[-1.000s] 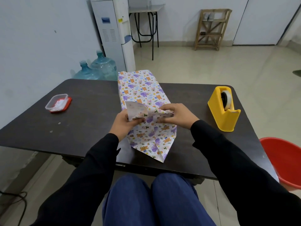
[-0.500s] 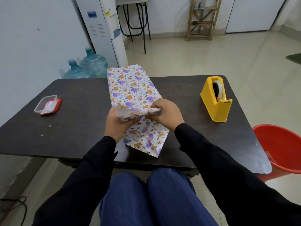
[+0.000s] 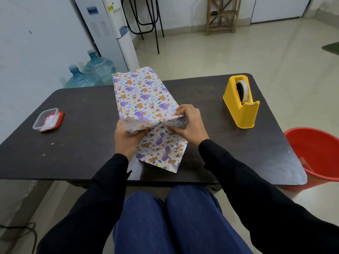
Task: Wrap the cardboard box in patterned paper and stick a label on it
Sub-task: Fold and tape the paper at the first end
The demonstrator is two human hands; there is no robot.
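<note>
Left hand (image 3: 126, 140) is gripping the patterned paper (image 3: 161, 151) at its near-left fold, fingers curled. Right hand (image 3: 191, 123) is pinching the near-right corner. Wrapped box (image 3: 143, 92) is lying mid table (image 3: 82, 143), near end seemingly unsealed. Container (image 3: 48, 120) is sitting left; tape dispenser (image 3: 240, 105), red bucket (image 3: 315, 153) right.

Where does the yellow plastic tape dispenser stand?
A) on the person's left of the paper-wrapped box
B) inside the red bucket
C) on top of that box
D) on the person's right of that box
D: the yellow plastic tape dispenser stands on the dark table, to the right of the box wrapped in animal-patterned paper.
</note>
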